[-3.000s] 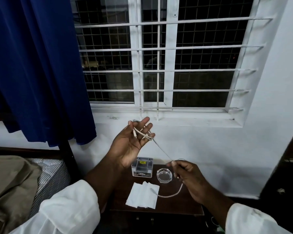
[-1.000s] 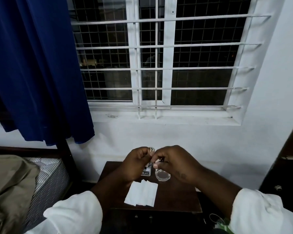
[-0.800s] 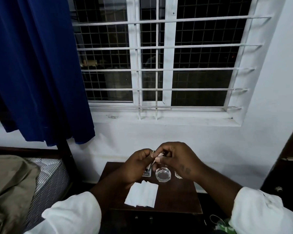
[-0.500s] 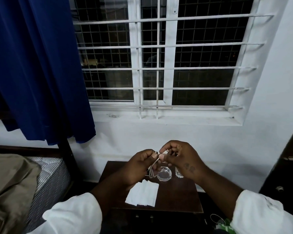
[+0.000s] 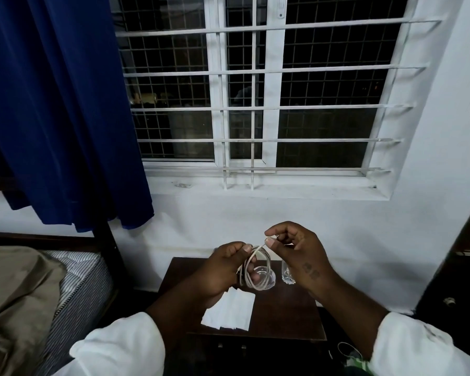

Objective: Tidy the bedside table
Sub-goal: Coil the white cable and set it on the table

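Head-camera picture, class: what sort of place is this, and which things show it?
Most likely a bedroom: a bed with a striped mattress stands left, a small dark bedside table sits under a barred window, and a blue curtain hangs beside it.

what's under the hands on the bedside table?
Below the left hand and right hand winding the cable: white papers, a clear dish, a clear item partly hidden. Anything behind the left hand is covered.

head cam | faces forward-down | hands close | bedside table [image 5: 282, 316] below
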{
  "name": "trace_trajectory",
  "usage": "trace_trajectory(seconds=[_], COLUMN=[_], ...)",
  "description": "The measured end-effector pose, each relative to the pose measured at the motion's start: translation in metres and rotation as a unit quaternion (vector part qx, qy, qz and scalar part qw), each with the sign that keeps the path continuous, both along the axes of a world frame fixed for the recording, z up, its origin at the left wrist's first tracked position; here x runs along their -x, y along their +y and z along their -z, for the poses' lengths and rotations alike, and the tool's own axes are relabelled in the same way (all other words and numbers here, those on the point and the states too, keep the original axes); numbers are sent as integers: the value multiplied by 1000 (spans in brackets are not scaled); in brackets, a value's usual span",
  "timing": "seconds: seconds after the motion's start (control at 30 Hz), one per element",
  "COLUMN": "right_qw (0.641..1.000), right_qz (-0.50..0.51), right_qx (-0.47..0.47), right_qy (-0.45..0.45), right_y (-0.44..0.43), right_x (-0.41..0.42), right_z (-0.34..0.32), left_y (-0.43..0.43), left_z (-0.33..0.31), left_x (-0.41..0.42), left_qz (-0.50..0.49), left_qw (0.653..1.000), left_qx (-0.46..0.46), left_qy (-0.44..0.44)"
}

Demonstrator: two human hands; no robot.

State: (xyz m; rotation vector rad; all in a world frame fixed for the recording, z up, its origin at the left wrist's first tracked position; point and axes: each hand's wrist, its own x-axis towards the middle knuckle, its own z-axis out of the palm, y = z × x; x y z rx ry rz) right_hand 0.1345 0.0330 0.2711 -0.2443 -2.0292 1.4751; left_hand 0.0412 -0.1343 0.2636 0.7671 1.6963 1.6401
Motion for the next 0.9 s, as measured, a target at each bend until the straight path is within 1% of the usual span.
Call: trace_trajectory(seconds=[0.1,0.27,0.5,0.57,0.63,0.77,0.9], right_qw=[1000,996,993,994,995,992,989], right_qz=[-12,-21,21,47,60,68,19], right_qx=[19,89,117,91,74,100,141], right_qy=[12,18,-21,-34,-27,-23,-40], right_y=[-1,-6,-8,-10,-16,-23,-22], right_x=[-2,-2,2,5,8,10,7], right_z=[1,6,22,25,28,33,35], left_y=[-1,-1,4,7,9,10,8], left_z=[-1,-3,-2,-2,-1,1,5], left_x=[-1,-4,-10,-13,-15,-16,-14], left_qz=[21,28,12,-3,-14,-19,-14], left_qw=[1000,998,995,994,991,984,979], left_qx=[-7,-16,-32,-28,-31,-37,-34], left_qy=[-13,-56,-92,-102,-129,-174,-202])
